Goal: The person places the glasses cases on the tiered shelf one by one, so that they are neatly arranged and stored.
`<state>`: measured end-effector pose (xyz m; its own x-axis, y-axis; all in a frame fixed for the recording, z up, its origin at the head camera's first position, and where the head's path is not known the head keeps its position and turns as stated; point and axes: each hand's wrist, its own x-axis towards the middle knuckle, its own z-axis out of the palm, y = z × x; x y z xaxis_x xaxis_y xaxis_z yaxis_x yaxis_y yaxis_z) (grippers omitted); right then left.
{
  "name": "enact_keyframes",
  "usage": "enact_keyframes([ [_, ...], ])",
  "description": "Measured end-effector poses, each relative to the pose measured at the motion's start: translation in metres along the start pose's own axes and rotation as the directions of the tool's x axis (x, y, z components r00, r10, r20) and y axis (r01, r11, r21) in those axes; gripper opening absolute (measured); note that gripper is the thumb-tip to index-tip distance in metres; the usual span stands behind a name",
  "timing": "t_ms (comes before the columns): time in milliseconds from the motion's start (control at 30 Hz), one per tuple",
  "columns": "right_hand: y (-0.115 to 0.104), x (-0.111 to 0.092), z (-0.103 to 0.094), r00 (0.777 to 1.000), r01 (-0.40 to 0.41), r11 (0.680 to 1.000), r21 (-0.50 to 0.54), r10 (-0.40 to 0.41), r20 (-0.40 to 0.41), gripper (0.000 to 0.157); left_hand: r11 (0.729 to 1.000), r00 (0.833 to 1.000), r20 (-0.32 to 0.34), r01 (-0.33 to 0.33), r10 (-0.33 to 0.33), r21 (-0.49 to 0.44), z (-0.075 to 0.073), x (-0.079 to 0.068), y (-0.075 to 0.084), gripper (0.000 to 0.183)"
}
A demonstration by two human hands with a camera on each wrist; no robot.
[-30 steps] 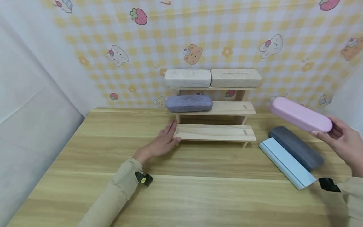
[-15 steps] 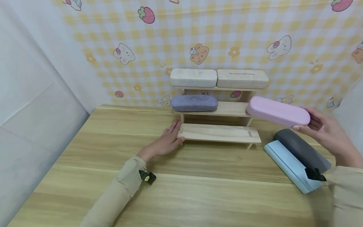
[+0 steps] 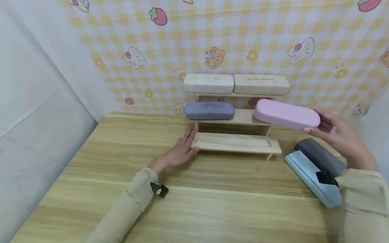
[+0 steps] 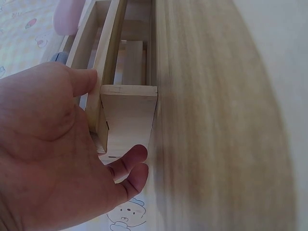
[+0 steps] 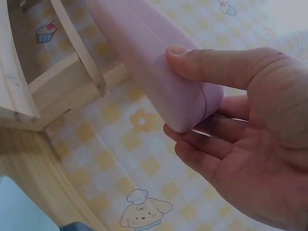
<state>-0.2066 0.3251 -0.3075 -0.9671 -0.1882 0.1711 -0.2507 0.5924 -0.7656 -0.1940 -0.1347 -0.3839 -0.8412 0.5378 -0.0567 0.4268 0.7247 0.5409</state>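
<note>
My right hand (image 3: pixel 337 135) pinches the right end of a pink glasses case (image 3: pixel 287 114), thumb on one side and fingers beneath. The case is held at the right end of the middle tier; whether it touches the board cannot be told. On that tier's left lies a blue-purple glasses case (image 3: pixel 209 110). With thumb and fingers, my left hand (image 3: pixel 177 152) grips the left end of the lowest tier of the wooden shelf (image 3: pixel 237 141). In the left wrist view the thumb presses the board's edge, and some fingers are hidden.
Side by side on the top tier stand a white case (image 3: pixel 208 83) and a beige case (image 3: pixel 261 84). A dark grey case (image 3: pixel 319 155) and a light blue case (image 3: pixel 313 179) lie on the table (image 3: pixel 212 209) at right, partly under my right sleeve. A patterned cloth (image 3: pixel 170 44) hangs behind.
My right hand has carried the pink glasses case leftward, from above the grey case to the middle tier's right end. My left hand stays on the shelf; the view has shifted slightly.
</note>
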Motion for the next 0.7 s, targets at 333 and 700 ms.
enact_keyframes([
  [333, -0.007, 0.015, 0.007, 1.0, 0.0, 1.0, -0.028, 0.0, 0.02, 0.069, 1.0, 1.0, -0.007, 0.0, 0.0, 0.004, -0.003, 0.0, 0.002, 0.069],
  [700, -0.015, 0.027, 0.017, 0.997, 0.015, 1.0, 0.027, -0.017, 0.078, 0.073, 1.0, 1.0, -0.003, 0.007, -0.007, -0.012, -0.001, 0.0, 0.001, 0.069],
])
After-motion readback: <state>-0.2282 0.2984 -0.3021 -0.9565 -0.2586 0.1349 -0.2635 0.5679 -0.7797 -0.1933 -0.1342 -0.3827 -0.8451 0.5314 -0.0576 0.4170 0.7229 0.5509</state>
